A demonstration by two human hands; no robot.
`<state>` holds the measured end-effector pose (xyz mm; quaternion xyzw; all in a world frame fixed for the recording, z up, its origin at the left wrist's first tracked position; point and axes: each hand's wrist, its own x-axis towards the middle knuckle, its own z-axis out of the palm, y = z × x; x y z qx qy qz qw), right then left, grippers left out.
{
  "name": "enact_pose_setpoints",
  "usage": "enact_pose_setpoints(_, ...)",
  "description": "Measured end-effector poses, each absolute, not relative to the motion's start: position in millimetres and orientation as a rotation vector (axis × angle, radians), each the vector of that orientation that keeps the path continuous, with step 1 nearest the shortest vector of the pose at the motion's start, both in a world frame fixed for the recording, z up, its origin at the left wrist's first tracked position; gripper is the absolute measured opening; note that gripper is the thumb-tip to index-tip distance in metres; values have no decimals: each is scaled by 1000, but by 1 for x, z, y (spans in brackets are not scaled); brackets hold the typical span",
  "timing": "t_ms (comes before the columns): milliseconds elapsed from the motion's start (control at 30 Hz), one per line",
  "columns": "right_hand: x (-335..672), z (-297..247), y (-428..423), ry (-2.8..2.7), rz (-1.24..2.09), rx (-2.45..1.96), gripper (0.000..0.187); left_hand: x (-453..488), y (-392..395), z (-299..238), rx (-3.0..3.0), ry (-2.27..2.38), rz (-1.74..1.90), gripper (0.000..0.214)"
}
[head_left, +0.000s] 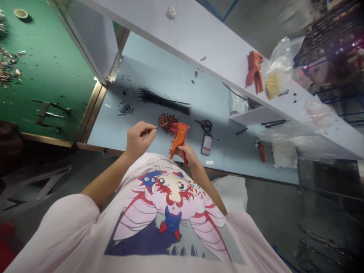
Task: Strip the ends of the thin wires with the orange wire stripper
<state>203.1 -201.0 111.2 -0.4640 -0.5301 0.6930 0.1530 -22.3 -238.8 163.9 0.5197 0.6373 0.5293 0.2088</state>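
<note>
My left hand (139, 138) is closed in a pinch on a thin black wire (155, 129) whose bare end points right, toward the jaws of an orange wire stripper (179, 135). My right hand (183, 152) is wrapped round the stripper's handles and holds it upright above the near edge of the light blue table (170, 79). Just behind the stripper's head lies a small heap of reddish wire bits (167, 121). A bundle of long black wires (162, 99) lies farther back on the table.
Scissors (205, 125), a small card (206, 144) and a red tool (261, 150) lie to the right. A white shelf (216, 49) carries a second orange stripper (254, 70) and plastic bags (280, 66). A green bench (48, 68) with tools stands at left.
</note>
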Motion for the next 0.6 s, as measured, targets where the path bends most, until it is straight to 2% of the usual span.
enact_pose_setpoints(133,195,151,-212,-1045,2360,-1064,41,-18,-239,170,1497,1773,1480,11)
enact_pose_setpoints(400,185,180,-223,-653,2577,-834,35,-7,-236,174,1358,1529,1640,7)
enact_pose_setpoints(600,181,176,-223,-473,2687,-714,28,12,-240,164,1258,1304,1520,6)
